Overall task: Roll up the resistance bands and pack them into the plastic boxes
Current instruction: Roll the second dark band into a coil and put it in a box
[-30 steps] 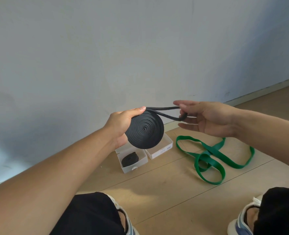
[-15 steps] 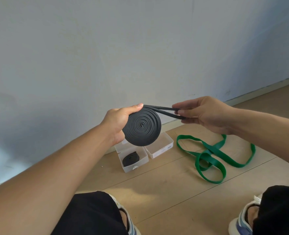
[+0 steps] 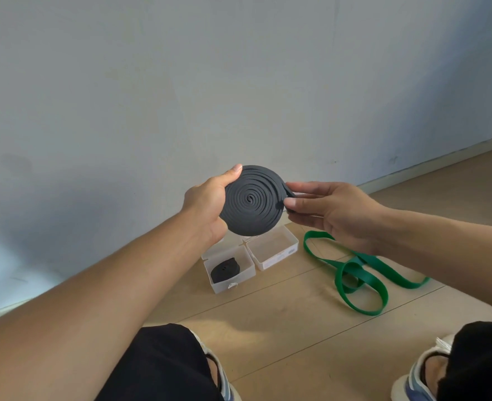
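The wooden floor (image 3: 282, 322) bears two plastic boxes (image 3: 272, 250) (side by side) and a green band (image 3: 360, 280).

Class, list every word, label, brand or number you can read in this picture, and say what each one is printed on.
No text can be read.
Label on the front wall of the empty plastic box: small blue and orange marks, too small to read.
Sticker on the front of the plastic box holding a rolled black band: blurred, unreadable.

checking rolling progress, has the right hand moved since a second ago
Yes. The right hand has come in leftward against the black coil, above the empty box; earlier a loose tail spanned the gap.
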